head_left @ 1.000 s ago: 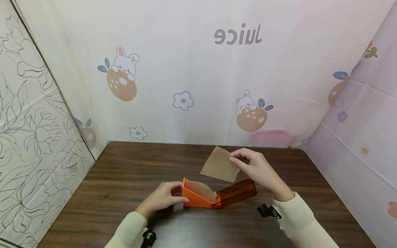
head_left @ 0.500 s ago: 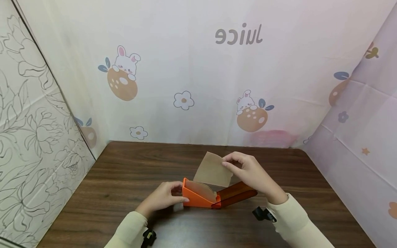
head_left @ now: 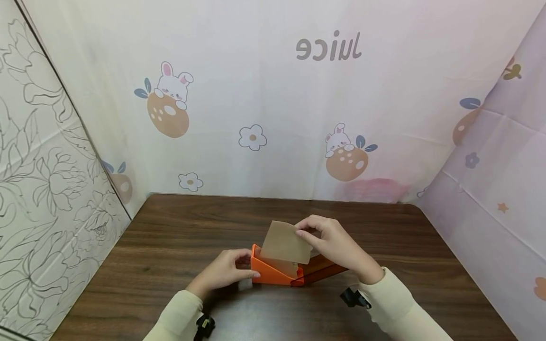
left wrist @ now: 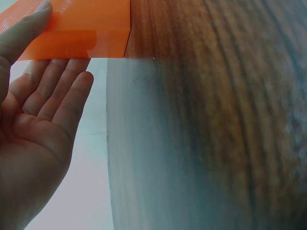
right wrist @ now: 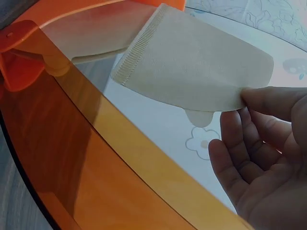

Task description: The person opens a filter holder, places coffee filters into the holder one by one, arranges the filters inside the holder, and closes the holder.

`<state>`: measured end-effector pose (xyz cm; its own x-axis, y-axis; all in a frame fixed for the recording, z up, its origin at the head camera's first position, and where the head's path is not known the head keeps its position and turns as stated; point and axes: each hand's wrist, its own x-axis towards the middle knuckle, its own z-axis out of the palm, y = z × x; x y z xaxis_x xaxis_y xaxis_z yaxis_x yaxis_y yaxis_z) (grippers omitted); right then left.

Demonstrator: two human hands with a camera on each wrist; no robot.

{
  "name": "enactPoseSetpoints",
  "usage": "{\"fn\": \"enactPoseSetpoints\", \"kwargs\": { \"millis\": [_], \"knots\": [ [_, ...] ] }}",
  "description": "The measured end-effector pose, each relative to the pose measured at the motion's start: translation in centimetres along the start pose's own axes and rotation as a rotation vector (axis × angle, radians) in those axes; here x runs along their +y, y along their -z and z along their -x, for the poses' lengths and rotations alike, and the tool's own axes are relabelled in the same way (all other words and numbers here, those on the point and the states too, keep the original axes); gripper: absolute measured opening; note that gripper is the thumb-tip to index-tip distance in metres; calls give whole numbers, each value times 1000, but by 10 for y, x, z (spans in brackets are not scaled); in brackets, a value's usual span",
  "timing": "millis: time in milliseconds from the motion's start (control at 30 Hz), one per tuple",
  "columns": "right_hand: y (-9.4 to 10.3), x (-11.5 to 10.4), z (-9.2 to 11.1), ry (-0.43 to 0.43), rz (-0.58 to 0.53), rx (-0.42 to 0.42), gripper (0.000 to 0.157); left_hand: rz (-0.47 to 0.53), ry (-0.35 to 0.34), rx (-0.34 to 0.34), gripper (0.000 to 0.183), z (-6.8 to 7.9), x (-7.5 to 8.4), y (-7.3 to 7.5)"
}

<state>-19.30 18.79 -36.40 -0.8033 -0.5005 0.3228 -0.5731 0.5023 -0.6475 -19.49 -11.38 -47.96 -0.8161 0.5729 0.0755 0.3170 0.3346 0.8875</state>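
A tan paper coffee filter (head_left: 283, 242) is pinched at its upper right edge between the thumb and fingers of my right hand (head_left: 337, 246). It overlaps the top of an orange filter box (head_left: 272, 275) in the head view. More filters (head_left: 286, 268) stand inside that box. In the right wrist view, the held filter (right wrist: 201, 67) shows its crimped seam and a small round tab. My left hand (head_left: 223, 271) grips the box's left end, thumb on the near side. The left wrist view shows that thumb on the orange wall (left wrist: 91, 28), with fingertips hidden behind it.
The box's see-through amber lid (head_left: 322, 270) is swung back to the right, under my right hand. Brown wood-grain table (head_left: 187, 222) surrounds the box. Behind it hangs a printed curtain (head_left: 222, 94), with more cloth at both sides.
My right hand has carried the coffee filter left and down, from beyond the box to over its opening. My left hand and the box have stayed in place.
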Motion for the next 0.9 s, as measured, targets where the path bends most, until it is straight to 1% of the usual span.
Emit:
{"fn": "enactPoseSetpoints", "kwargs": {
  "millis": [100, 233, 333, 533, 900],
  "knots": [
    [-3, 0, 0, 0, -6, -19, 13, 2, -1, -2, 29, 0, 0, 0],
    [-8, 0, -1, 21, 5, -31, 14, 7, 0, -3, 29, 0, 1, 0],
    [-12, 1, -2, 43, 21, -29, 14, 3, 5, 1, 29, 0, 1, 0],
    [-20, 3, -2, 57, 35, -33, 13, -6, 1, 3, 28, -1, 0, 0],
    [-30, 6, -3, 43, 34, -45, 8, 20, -7, 5, 26, -1, -1, -1]
  ]
}}
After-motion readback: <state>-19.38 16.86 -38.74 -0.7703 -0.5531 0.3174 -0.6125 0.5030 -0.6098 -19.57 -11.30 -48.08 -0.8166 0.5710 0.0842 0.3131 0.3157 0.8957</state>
